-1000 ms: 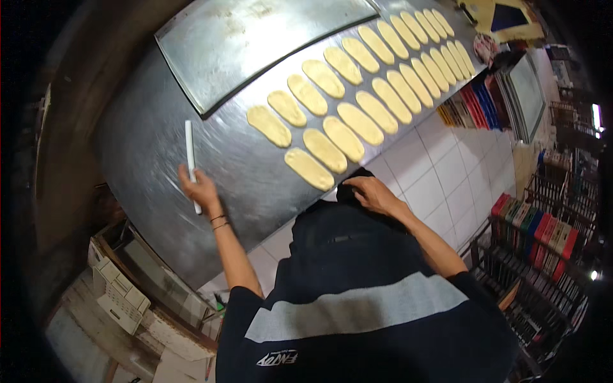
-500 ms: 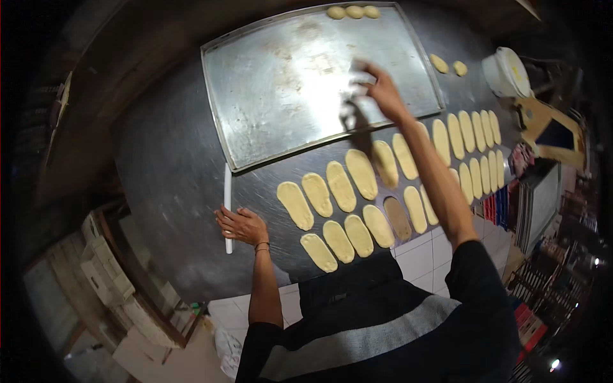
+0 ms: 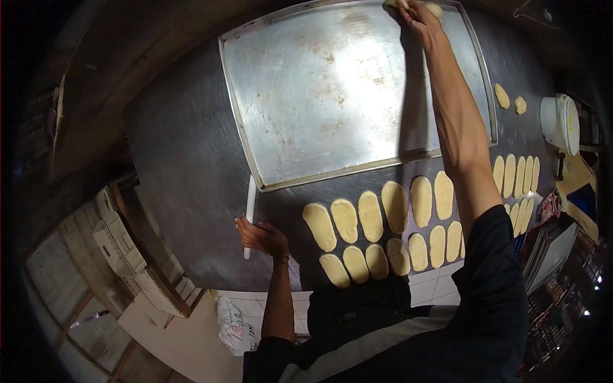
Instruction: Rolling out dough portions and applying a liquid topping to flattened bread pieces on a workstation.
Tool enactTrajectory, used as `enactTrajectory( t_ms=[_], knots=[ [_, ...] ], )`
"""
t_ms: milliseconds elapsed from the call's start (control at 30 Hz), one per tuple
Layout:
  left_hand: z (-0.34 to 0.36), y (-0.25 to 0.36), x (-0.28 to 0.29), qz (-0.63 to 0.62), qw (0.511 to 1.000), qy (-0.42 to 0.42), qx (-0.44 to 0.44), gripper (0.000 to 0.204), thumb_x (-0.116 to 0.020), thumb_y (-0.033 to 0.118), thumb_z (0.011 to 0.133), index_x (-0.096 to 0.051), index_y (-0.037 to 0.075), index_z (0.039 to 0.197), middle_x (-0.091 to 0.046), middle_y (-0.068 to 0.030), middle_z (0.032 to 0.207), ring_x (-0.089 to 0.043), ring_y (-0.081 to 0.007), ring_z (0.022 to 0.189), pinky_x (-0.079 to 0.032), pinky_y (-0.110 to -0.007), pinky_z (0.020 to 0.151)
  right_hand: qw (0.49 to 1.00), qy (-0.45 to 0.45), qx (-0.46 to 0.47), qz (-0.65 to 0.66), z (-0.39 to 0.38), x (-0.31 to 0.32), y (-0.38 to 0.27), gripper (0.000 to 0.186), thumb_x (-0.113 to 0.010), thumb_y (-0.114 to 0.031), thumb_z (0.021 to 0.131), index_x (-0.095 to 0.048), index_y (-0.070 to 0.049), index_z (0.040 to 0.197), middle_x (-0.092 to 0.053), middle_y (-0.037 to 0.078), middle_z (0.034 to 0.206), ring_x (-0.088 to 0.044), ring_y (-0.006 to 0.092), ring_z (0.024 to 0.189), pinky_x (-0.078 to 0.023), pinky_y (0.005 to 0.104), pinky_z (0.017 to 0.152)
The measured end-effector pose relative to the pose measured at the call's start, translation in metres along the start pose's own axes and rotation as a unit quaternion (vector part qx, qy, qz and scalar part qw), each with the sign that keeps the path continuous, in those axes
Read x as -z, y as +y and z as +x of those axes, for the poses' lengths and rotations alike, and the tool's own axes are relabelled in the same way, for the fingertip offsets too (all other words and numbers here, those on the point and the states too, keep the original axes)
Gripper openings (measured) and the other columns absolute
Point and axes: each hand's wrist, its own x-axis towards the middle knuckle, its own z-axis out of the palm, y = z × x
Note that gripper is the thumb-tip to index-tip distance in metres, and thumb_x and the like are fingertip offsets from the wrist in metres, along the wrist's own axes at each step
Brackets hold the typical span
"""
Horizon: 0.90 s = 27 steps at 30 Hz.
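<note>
My left hand (image 3: 265, 240) lies across a white rolling pin (image 3: 251, 203) at the left, fingers stretched over its lower part and not wrapped round it. The pin's upper end meets the corner of a large metal baking tray (image 3: 306, 115). My right arm reaches over the tray to its far edge. There my right hand (image 3: 423, 18) has its fingers closed on a pale dough ball (image 3: 401, 4), partly cut off by the picture's edge. Another dough ball (image 3: 435, 9) sits beside the hand. Flattened oval dough pieces (image 3: 370, 216) lie in two rows in front of the tray, partly hidden by my right arm.
Two small dough lumps (image 3: 502, 96) lie on the dark metal table (image 3: 185, 159) right of the tray. A white bucket (image 3: 560, 121) stands at the right edge. Wooden crates (image 3: 121, 249) are at the lower left, with a white plastic bag (image 3: 233, 325) on the floor.
My right hand has moved from above the middle of the tray to the dough balls at its far edge and closed on one. My left hand has tilted but stays at the rolling pin.
</note>
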Motion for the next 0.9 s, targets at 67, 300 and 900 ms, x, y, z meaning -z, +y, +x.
enactTrajectory(
  t_ms=[67, 300, 900],
  knots=[
    [0.006, 0.001, -0.012, 0.001, 1.0, -0.003, 0.01, 0.05, -0.038, 0.021, 0.103, -0.043, 0.002, 0.149, -0.041, -0.0197, 0.158, -0.037, -0.0365, 0.147, -0.027, -0.053, 0.115, 0.965, -0.127, -0.12, 0.193, -0.019, 0.01, -0.027, 0.044, -0.071, -0.015, 0.089, -0.054, 0.002, 0.127, -0.065, 0.016, 0.112, -0.067, 0.027, 0.093, -0.057, 0.0409, 0.08],
    [0.046, 0.007, -0.037, 0.052, 0.998, 0.026, 0.017, 0.049, -0.046, 0.016, 0.1, -0.046, 0.007, 0.148, -0.042, -0.0209, 0.156, -0.038, -0.0341, 0.145, -0.028, -0.051, 0.112, 0.985, -0.067, 0.014, 0.159, -0.327, -0.116, 0.131, 0.044, -0.057, -0.034, 0.098, -0.059, 0.004, 0.121, -0.064, 0.018, 0.106, -0.047, 0.0201, 0.069, -0.044, 0.0293, 0.058],
    [0.188, -0.02, -0.086, -0.237, 0.961, -0.137, 0.047, 0.023, -0.069, 0.011, 0.091, -0.064, 0.003, 0.112, -0.074, -0.0168, 0.086, -0.069, -0.041, 0.07, -0.056, -0.051, 0.065, 0.623, -0.266, 0.191, -0.71, -0.37, -0.098, 0.467, 0.062, -0.07, 0.0, 0.088, -0.042, -0.007, 0.143, -0.061, 0.013, 0.095, -0.066, 0.0244, 0.07, -0.05, 0.035, 0.061]
  ],
)
